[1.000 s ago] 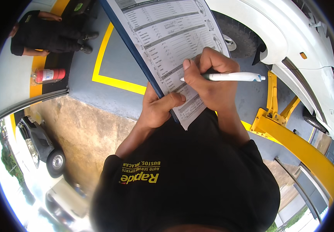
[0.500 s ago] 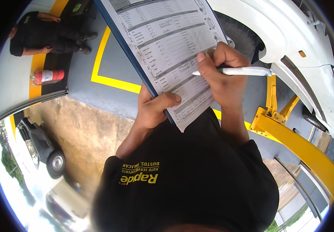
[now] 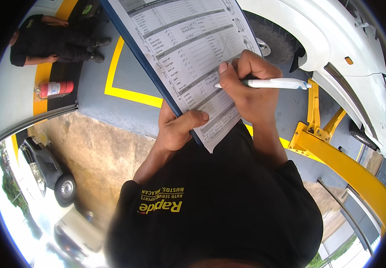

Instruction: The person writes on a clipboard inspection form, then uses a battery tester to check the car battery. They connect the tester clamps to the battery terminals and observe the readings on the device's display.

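Right hand (image 3: 251, 89) pinching a light white pen (image 3: 273, 83), tip on a printed form (image 3: 188, 49); left hand (image 3: 177, 127) clamping the stiff blue clipboard (image 3: 146, 67) by its lower edge, likeliest firm hold; beyond, white car (image 3: 336, 40), yellow lift arm (image 3: 340, 165).

the printed form (image 3: 188, 49) is a white sheet of rows and small boxes with grey bands across it, several rows already marked in ink. it lies on a dark blue clipboard (image 3: 150, 67) whose edge shows along the form's left side, and the whole slants up and away to the left. the white pen (image 3: 275, 83) lies nearly level at the form's right edge, tip on a lower row; the handwriting there looks fresh, though it is too small to be sure.
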`<state>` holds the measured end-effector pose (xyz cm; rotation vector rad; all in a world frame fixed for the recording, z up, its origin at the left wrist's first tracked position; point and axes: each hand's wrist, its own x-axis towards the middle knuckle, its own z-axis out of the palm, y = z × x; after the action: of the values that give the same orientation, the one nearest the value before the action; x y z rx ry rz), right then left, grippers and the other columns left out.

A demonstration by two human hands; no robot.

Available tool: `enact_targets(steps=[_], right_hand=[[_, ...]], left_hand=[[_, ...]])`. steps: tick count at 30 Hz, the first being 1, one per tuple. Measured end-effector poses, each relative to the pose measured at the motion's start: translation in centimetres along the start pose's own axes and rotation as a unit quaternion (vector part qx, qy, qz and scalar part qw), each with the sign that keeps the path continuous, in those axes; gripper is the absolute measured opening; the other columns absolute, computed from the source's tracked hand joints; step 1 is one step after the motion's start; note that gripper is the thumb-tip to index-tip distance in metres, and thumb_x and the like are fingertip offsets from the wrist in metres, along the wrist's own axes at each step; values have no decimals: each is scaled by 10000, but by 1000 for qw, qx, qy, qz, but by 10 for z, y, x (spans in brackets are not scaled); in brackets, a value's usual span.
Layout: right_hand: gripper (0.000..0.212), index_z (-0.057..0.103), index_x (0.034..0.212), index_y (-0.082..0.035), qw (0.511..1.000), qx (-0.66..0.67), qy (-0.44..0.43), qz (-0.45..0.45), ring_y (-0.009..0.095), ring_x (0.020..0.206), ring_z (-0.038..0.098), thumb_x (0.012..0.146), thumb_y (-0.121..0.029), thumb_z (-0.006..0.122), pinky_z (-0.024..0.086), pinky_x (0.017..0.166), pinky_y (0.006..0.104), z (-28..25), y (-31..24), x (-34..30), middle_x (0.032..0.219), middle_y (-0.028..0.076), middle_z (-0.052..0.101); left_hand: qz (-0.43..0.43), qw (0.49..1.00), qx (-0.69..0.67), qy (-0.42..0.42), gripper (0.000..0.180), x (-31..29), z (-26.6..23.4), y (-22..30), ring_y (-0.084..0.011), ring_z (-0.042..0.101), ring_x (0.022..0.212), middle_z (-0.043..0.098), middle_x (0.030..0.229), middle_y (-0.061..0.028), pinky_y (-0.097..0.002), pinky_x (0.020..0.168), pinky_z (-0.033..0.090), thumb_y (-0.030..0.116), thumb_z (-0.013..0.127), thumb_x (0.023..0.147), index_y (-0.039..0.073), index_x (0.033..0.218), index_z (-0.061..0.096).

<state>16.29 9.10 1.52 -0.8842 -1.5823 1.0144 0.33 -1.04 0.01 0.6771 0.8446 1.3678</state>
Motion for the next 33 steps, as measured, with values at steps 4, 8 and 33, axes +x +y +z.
enact_targets(steps=[4, 8, 33], right_hand=[[380, 435, 628, -48, 1000, -6, -2, -11, 60, 519, 330, 820, -5, 760, 297, 464, 284, 0, 1, 2, 538, -13, 415], [383, 429, 623, -46, 1000, -14, 7, -15, 60, 519, 327, 815, 0, 757, 295, 465, 284, 1, 0, 3, 534, -11, 405], [370, 418, 633, -38, 998, -38, 26, -44, 82, 517, 305, 816, 12, 735, 294, 465, 302, -1, 5, 2, 538, 1, 381]], left_hand=[[5, 1000, -13, 9, 685, 0, 1, 0, -270, 639, 1158, 628, 1308, -179, -378, 961, 528, -117, 569, 767, -49, 1442, 466], [14, 1000, -6, -2, 675, 0, -2, -3, -276, 637, 1167, 632, 1302, -179, -383, 967, 526, -122, 567, 770, -55, 1435, 476], [13, 1000, -22, -8, 653, 2, -2, 3, -304, 675, 1129, 663, 1270, -208, -395, 964, 550, -108, 590, 758, -83, 1403, 492]])
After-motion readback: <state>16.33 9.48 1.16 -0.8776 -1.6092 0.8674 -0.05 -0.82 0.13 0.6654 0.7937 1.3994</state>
